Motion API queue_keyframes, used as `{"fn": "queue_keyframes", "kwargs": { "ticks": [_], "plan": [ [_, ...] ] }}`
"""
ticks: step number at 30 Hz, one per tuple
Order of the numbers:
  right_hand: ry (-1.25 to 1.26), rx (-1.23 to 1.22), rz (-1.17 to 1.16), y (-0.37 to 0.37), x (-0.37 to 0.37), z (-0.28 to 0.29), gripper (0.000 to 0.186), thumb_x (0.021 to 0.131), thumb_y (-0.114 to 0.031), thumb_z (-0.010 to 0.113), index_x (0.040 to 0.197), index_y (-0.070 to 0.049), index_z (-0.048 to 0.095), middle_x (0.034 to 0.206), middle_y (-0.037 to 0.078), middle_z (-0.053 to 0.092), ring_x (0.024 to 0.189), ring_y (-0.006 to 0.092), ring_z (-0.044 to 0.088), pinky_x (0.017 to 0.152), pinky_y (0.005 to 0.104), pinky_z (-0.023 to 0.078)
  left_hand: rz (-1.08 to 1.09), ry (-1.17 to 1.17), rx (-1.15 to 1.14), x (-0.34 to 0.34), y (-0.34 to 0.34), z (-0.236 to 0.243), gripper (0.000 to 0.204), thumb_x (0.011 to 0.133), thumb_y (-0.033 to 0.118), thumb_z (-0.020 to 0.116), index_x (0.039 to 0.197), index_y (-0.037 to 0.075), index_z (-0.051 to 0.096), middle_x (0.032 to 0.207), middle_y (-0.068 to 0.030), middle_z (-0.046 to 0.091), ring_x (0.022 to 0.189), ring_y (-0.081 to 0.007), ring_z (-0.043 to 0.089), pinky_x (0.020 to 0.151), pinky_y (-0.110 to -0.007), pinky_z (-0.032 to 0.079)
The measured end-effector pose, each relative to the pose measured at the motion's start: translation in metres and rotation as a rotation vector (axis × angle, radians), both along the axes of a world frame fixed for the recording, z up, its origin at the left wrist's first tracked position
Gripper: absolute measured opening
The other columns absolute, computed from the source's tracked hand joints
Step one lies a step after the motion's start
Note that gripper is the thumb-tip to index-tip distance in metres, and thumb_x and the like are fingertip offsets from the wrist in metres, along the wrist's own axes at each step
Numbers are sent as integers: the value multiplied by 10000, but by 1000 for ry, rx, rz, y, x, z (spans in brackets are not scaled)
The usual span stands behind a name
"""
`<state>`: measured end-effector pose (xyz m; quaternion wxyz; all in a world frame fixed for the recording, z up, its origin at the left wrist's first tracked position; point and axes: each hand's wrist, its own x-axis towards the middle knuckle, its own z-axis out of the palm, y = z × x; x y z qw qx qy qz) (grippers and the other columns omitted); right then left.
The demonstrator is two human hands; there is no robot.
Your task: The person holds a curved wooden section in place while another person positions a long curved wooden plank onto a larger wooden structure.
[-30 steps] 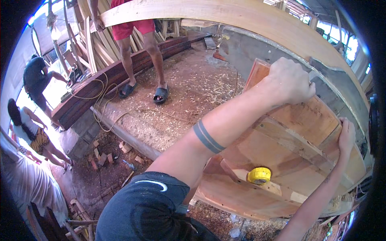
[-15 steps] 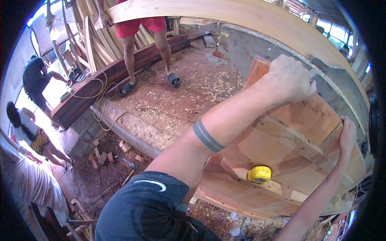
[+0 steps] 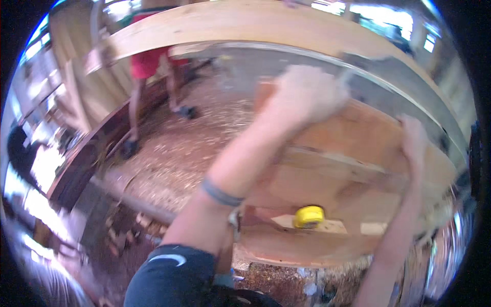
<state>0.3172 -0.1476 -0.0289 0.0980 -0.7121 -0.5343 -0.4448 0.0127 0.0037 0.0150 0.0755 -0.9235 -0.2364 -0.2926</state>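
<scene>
A broad, ribbed wooden panel (image 3: 332, 187) lies in front of me, orange-brown with pale battens. My left hand (image 3: 312, 94) is closed in a fist over its far edge; what the fingers hold is hidden and blurred. Farther right, my right hand (image 3: 413, 135) grips the panel's edge, its fingers smeared by motion. A rounded yellow object (image 3: 309, 217), like a tape measure, rests on the panel between my forearms. Beyond my hands a long pale plank (image 3: 245, 23) curves across the view, its left end at another person's hand (image 3: 102, 53).
A person in red shorts (image 3: 148, 62) stands at far left, behind the plank. Dark timber beams (image 3: 76, 166) lie beside a shavings-covered floor (image 3: 204, 130). Small wood offcuts (image 3: 125, 238) are scattered lower left. A grey curved wall (image 3: 245, 66) runs below the plank. Another person (image 3: 23, 153) bends at the left edge.
The whole view has shifted and blurred, so hands, panel and yellow object appear farther left. Both hands stay at the panel's edge. The plank now sits lower in the picture.
</scene>
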Motion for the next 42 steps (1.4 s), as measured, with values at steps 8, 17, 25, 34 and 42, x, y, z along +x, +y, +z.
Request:
{"fn": "queue_keyframes", "kwargs": {
  "ticks": [8,17,25,34,42],
  "plan": [
    [55,109,33,24,-50,15,239,844,-211,477,749,-76,650,806,198,655,762,385,643,675,484,521,177,-29,11,-10,1,4,548,926,409,378,812,-42,669,839,-298,619,858,-453,605,824,-512,457],
    [340,316,67,17,-50,13,419,863,-310,416,698,-18,666,758,241,646,759,415,630,759,510,490,119,-105,110,-2,-4,-2,578,932,409,372,737,-53,661,771,-294,617,782,-452,613,766,-506,478],
    [440,292,45,13,-60,17,426,863,-294,416,665,-9,663,758,236,648,768,416,631,775,499,484,124,-97,125,-4,-10,1,561,937,393,397,729,-62,651,768,-301,612,787,-457,604,760,-504,470],
    [498,265,60,14,-61,19,434,859,-297,423,649,-2,662,745,249,641,752,419,627,776,506,476,117,-115,123,-2,-1,-3,545,937,398,409,732,-47,648,784,-308,606,786,-457,600,756,-507,463],
    [475,298,74,13,-60,17,435,853,-293,424,634,4,655,730,252,635,743,417,627,761,509,473,113,-116,114,-1,-2,-4,530,936,392,414,736,-39,649,767,-293,608,783,-449,594,754,-508,456]
  ]
}}
